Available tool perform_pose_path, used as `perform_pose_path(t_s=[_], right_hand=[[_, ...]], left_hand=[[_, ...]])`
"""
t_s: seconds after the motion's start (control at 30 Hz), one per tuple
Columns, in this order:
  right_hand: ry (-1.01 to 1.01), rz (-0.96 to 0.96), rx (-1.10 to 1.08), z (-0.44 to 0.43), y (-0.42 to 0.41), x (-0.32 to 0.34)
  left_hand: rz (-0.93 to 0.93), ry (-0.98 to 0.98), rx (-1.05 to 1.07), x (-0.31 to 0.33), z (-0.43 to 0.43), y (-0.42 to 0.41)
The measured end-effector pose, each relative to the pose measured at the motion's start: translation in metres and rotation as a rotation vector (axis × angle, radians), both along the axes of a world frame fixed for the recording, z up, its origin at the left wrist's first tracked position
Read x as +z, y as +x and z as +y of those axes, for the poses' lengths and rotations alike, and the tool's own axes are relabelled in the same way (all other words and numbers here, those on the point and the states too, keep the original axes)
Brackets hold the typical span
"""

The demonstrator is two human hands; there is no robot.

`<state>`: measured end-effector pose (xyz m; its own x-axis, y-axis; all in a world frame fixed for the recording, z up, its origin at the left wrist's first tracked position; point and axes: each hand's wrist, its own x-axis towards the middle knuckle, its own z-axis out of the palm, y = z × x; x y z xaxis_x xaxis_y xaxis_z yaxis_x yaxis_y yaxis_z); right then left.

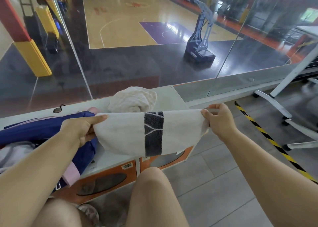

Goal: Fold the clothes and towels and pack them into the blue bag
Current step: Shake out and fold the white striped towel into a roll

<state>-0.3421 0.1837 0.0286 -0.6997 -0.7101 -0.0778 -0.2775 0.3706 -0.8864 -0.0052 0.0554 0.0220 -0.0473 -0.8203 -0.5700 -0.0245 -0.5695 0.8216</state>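
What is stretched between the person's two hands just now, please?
In the head view, a white towel with a dark band spans from the left hand to the right hand, each pinching one end.

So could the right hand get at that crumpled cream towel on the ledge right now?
Probably not yet: the right hand and left hand both grip the striped towel, which hangs in front of the crumpled towel.

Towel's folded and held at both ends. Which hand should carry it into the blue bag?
Left, probably. The left hand grips the towel end right over the blue bag. The right hand holds the far end, away from the bag.
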Motion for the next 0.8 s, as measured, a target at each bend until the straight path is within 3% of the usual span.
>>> perform_pose_path(t_s=[0.17, 0.33, 0.43, 0.57, 0.8], right_hand=[[-0.017, -0.038, 0.019, 0.01, -0.001, -0.005], [-0.005, -0.117, 0.077, 0.022, -0.004, -0.012], [0.103, -0.138, 0.206, 0.035, -0.007, -0.021], [0.305, 0.039, 0.324, 0.04, -0.01, -0.039], [0.474, 0.258, 0.421, 0.006, -0.035, -0.068]], left_hand=[[-0.081, -0.326, 0.071, 0.009, 0.006, 0.004], [-0.204, -0.447, -0.217, 0.007, 0.02, 0.009], [-0.353, -0.488, -0.356, -0.005, 0.028, 0.016], [-0.631, -0.572, -0.567, -0.024, 0.029, 0.015], [-0.797, -0.645, -0.806, -0.061, -0.003, -0.003]])
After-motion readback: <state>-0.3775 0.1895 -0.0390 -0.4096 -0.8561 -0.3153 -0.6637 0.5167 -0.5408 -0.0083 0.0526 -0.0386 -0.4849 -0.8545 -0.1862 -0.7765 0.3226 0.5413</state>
